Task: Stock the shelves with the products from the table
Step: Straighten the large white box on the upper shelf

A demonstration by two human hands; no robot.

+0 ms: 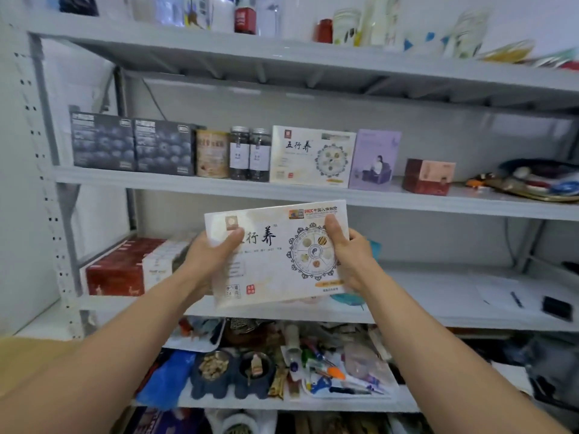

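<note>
The white printed box (275, 255) is held in mid-air before the shelving, just below the middle shelf (188, 183). The left hand (213, 249) and right hand (347, 249) each clamp one side, thumbs on its face. It is not yet shelved. A matching box (311, 156) already stands above beside a purple box (374, 159). The table is out of view. Bare board shows right of the red box (427, 177), with ample headroom.
</note>
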